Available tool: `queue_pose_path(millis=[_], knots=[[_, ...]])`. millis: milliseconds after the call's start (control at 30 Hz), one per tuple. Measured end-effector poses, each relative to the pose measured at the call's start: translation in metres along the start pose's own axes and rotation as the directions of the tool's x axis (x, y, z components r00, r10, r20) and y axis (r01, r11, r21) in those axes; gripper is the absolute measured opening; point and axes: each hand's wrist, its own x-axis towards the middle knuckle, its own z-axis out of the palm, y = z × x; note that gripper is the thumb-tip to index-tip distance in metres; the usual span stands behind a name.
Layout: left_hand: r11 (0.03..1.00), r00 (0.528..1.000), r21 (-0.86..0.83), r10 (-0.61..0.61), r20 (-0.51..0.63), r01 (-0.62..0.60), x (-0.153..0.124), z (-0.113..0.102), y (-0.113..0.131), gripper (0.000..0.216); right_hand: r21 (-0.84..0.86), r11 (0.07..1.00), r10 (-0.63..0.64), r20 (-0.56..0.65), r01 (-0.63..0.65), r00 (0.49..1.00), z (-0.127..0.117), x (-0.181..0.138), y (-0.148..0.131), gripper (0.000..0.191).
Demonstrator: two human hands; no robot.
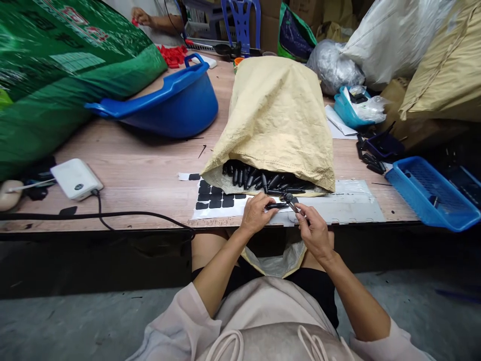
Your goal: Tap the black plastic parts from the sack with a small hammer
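**Two small black parts held between the hands at the table edge**

A slim black tubular part (277, 205) lay nearly level, pinched at its left end in the fingertips of the left hand (255, 213) and jutting rightwards from them toward the other hand. It looked dark, matt and pen-like, and its finer detail was too small to tell. A second small dark piece (291, 200), thin with a rounded head, stood tilted above the fingertips of the right hand (315, 233), its shaft gripped between thumb and forefinger and its head leaning up and to the left. That head met the free tip of the tubular part, midway between the two hands.
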Motion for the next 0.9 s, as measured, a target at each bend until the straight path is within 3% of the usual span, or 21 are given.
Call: queue_pose_path(millis=[267,367,533,700,900], knots=[[1.000,1.000,-0.004,0.006,0.011,-0.006,0.001,0.001,-0.002,0.013,-0.072,0.995,-0.064,0.004,0.064,0.998,0.013,-0.007,-0.011,0.045],[1.000,1.000,-0.005,-0.004,0.003,0.004,0.001,0.001,-0.001,0.011,-0.140,0.987,-0.074,0.044,0.079,0.996,0.013,-0.009,-0.008,0.046],[1.000,1.000,-0.018,0.008,0.005,-0.008,0.001,0.001,-0.001,0.010,-0.098,0.993,-0.072,-0.038,0.068,0.997,0.008,-0.010,-0.008,0.048],[1.000,1.000,-0.010,-0.007,-0.011,0.007,0.001,0.002,-0.001,0.010,-0.116,0.993,-0.039,-0.003,0.038,0.999,0.007,-0.011,-0.005,0.044],[1.000,1.000,0.007,0.006,-0.007,-0.006,0.000,0.000,0.000,0.013,-0.190,0.978,-0.116,-0.169,0.084,0.979,-0.028,0.007,0.015,0.042]])
